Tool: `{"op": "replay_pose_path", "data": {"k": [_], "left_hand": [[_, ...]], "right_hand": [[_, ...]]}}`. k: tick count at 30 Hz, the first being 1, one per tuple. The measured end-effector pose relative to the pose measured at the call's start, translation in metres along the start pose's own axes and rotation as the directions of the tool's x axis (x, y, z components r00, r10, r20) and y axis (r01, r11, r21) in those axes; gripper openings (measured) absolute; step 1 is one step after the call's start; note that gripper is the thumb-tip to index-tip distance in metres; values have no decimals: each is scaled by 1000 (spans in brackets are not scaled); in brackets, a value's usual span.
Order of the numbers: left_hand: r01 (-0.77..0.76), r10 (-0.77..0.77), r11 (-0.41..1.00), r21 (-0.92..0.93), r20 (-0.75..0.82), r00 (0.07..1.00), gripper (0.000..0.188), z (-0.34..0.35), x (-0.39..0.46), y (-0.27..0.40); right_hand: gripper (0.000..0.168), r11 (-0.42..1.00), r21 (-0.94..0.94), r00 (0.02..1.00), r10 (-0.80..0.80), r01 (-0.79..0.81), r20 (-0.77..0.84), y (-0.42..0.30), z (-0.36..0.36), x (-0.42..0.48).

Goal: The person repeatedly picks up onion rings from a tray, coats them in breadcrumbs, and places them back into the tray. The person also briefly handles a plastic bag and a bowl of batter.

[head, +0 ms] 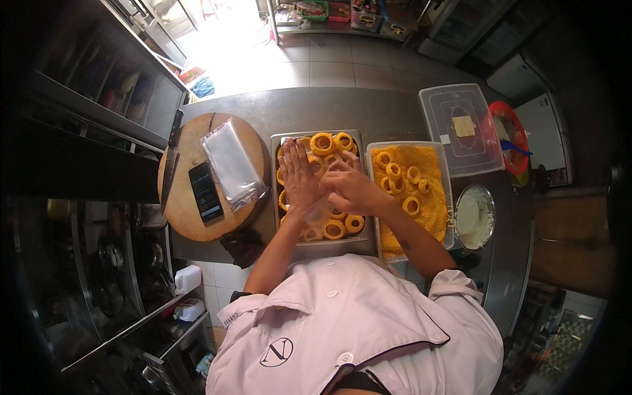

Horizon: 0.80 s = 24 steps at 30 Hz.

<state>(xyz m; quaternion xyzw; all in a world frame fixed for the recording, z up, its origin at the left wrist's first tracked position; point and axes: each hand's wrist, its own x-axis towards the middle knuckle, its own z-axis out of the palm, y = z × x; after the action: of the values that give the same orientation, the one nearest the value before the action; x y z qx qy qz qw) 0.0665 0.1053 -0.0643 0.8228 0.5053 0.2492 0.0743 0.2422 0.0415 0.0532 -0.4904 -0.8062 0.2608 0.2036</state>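
Breaded rings (335, 228), orange-yellow and likely onion rings, fill a rectangular metal tray (364, 197) in front of me. My left hand (300, 173) lies flat above the tray's left part, fingers stretched out and pointing away from me. Beside it, my right hand (349, 185) has bent fingers that seem to pinch thin clear plastic (316, 213). This plastic spreads over some rings between my wrists; its exact edges are hard to see. To the right, a plastic container (448, 207) holds orange crumbs (427, 227) with several coated rings on top.
A round wooden board (185, 133) at left carries a knife (170, 168), a phone (206, 192) and a pack of clear bags (234, 160). At right are a clear lid (429, 113), a red basin (523, 133) with a blue handle, and a metal bowl (475, 217) of whitish batter.
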Motion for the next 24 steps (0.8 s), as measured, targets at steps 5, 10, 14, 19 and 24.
{"op": "replay_pose_path", "data": {"k": [5,10,14,19,24], "left_hand": [[26,-26,999,20,3,1000,116,1,1,2],[21,-21,1000,19,0,1000,115,-1,4,2],[20,-20,1000,13,10,1000,114,-7,6,3],[-9,9,1000,-23,-14,1000,108,-18,10,5],[-78,73,985,-154,-39,997,88,-37,-7,16]], "right_hand": [[27,974,-127,982,190,-187,9,3,1,-25],[24,949,-147,960,276,-280,-45,10,12,-39],[24,933,-158,944,306,-323,-123,10,21,-42],[44,905,-110,900,382,-410,-210,7,33,-43],[52,897,-90,883,401,-432,-243,10,41,-42]]}}
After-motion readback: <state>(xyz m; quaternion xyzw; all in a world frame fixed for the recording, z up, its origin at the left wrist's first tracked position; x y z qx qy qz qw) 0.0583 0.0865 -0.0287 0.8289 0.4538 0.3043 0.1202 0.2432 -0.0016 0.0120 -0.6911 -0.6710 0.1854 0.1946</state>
